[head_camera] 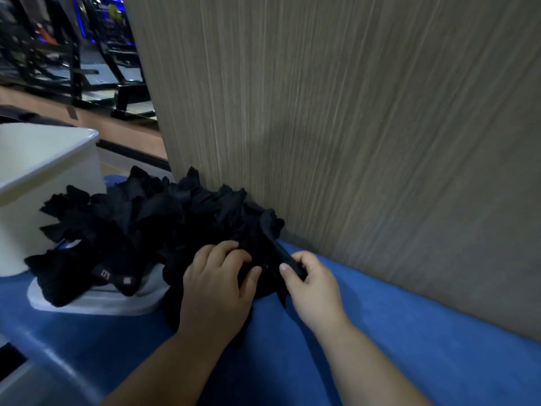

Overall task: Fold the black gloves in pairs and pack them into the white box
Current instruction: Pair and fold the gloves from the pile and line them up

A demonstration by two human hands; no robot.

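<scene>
Black gloves [87, 268], too many to count, lie in one heap [152, 218] beside one white box [44, 171]; left grip [216, 288] clutches the heap, right grip [313, 285] pinches one glove [282, 253].

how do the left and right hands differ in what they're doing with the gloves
The left hand lies palm down on the pile of black gloves, fingers curled into it; the right hand is at its right edge. The left hand bunches fabric; the right hand pinches a single glove. Both hold black gloves.
</scene>
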